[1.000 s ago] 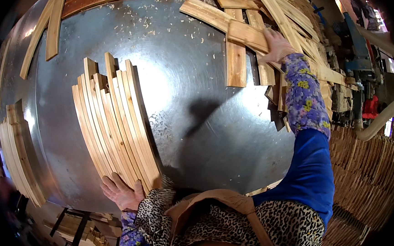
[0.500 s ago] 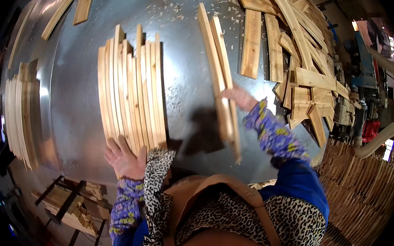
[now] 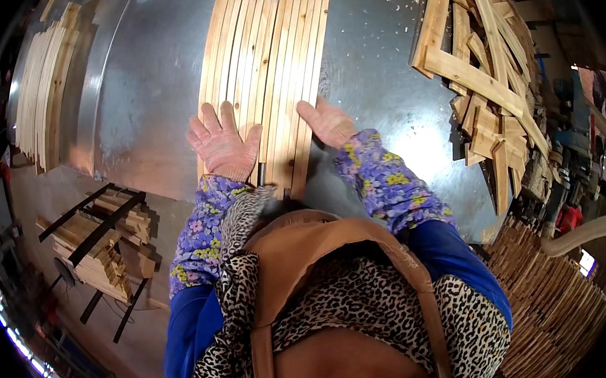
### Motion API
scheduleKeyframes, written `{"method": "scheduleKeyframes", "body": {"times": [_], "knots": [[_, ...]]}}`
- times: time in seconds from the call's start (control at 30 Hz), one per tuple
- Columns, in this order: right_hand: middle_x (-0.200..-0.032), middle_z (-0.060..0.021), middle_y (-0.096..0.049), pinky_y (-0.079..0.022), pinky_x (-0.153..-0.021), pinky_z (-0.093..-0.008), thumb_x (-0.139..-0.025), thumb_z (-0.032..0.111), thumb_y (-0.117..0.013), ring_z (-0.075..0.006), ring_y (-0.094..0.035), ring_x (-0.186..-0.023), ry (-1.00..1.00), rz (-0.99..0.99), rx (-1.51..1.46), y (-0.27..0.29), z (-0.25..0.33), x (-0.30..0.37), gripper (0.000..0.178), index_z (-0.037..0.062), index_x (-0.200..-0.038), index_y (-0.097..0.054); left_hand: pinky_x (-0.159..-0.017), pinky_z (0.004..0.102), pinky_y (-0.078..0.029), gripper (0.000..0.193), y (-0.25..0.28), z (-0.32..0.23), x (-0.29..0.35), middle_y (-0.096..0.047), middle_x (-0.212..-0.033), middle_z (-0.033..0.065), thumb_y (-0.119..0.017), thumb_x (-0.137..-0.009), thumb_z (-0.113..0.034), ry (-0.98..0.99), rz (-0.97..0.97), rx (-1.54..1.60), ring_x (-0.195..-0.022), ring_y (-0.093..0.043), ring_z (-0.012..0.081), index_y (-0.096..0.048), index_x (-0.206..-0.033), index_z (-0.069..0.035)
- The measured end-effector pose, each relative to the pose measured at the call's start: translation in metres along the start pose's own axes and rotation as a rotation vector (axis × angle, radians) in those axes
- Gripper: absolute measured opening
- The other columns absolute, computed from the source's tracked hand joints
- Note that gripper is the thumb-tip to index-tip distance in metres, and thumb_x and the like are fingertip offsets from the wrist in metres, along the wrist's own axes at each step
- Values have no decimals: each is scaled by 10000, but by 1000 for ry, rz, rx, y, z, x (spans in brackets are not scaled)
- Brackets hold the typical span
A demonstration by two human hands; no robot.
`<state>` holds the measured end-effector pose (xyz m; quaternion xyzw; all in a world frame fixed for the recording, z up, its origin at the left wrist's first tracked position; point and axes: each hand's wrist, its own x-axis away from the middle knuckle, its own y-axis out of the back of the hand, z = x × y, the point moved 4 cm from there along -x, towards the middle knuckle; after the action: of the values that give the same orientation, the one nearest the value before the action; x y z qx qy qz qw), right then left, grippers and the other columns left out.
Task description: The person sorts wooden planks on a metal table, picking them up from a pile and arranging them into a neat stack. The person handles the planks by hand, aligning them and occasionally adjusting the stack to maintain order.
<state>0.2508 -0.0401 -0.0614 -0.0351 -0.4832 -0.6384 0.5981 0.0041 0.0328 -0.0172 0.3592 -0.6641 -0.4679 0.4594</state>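
A row of long, pale wooden strips (image 3: 256, 66) lies side by side on the metal table, the far ends uneven. My left hand (image 3: 224, 144) rests on the near left part of the row, fingers spread and thumb out. At the right edge of the row is my right hand (image 3: 330, 122), its fingertips touching the outermost strip. Its fingers look apart and closed around nothing, though their undersides are hidden. Both forearms wear flowered sleeves.
The metal table (image 3: 149, 94) has scattered shavings. A messy pile of boards (image 3: 478, 78) covers its right side; another stack of strips (image 3: 43, 88) stands far left. Below left, a dark-framed rack (image 3: 97, 252) holds wood. Many stacked sticks (image 3: 542, 299) lie at lower right.
My right hand has moved left, and the two separate strips it held now appear to lie against the row. My left hand is spread on the row. The view has shifted.
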Motion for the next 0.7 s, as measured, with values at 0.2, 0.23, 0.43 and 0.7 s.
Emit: {"method": "scheduleKeyframes", "body": {"times": [0.2,0.23,0.43,0.7], "knots": [[-1639,-215,-532,-417,-1232,-517,-1033,558,-556,-422,-491,-1521,64,-460,738,178,-105,-37,791,118,-1676,-421,-1349,629,-78,945,6,-2,-4,-196,-1799,272,-582,-1014,-661,140,177,-64,-1658,-130,526,-302,-1733,-115],[-1701,-191,-470,-387,-1252,-544,-1016,507,-586,-419,-423,-1578,-42,-474,984,218,-123,-44,810,152,-1710,-365,-1351,625,-80,946,2,1,-1,-195,-1800,270,-584,-1015,-661,142,158,-75,-1660,-131,521,-300,-1734,-117],[-1642,-233,-489,-384,-1250,-577,-910,393,-755,-414,-454,-1544,-279,-289,1121,333,-171,-73,912,231,-1703,-336,-1270,667,-230,877,-11,8,2,-339,-1724,259,-703,-967,-587,7,-133,-60,-1539,-321,565,-432,-1657,-119],[-1218,-183,-747,-600,-989,-448,-1103,608,-457,-338,-732,-1073,-62,59,295,206,-33,-159,682,97,-1539,-575,-1266,678,-225,910,-19,11,1,-343,-1709,279,-654,-965,-649,-57,-222,-67,-1526,-314,582,-440,-1645,-83]]}}
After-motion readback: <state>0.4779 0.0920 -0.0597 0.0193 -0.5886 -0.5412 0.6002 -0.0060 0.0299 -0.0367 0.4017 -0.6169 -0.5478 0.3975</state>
